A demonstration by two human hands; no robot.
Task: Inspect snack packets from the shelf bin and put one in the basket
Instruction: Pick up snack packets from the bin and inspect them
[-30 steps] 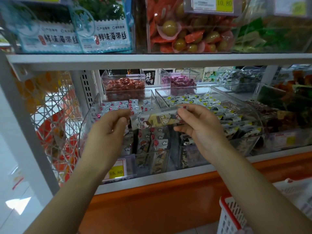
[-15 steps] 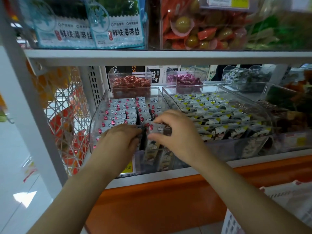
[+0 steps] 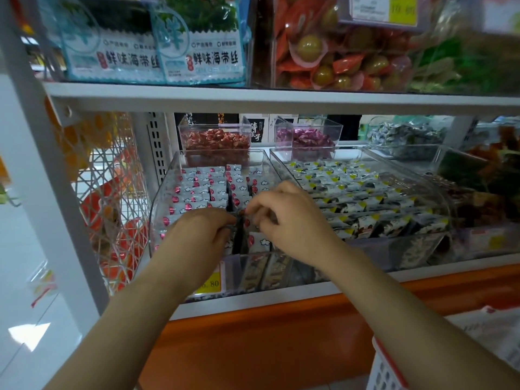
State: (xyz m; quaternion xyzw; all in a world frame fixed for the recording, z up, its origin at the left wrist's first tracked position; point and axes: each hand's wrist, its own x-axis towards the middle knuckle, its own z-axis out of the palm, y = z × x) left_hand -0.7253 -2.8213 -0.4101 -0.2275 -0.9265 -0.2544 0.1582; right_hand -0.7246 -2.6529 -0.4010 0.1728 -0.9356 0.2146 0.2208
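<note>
My left hand (image 3: 198, 235) and right hand (image 3: 294, 220) together pinch one snack packet (image 3: 241, 220) inside the shelf bin (image 3: 163, 187); tugging risks dislodging neighbouring packets (image 3: 197, 190).

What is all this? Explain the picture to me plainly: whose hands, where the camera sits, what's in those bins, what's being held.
There is no machine here. These are a person's two bare hands, filmed by one camera worn on the head, looking forward and down. The left hand and right hand reach into a clear shelf bin full of white snack packets printed with red dots and clouds. Between their fingertips they appear to pinch a single packet, mostly hidden, so each grip looks closed on it. The neighbouring bin holds yellow-marked packets. A yellow price tag sits on the front. At lower right is a corner of the red-rimmed basket.
</note>
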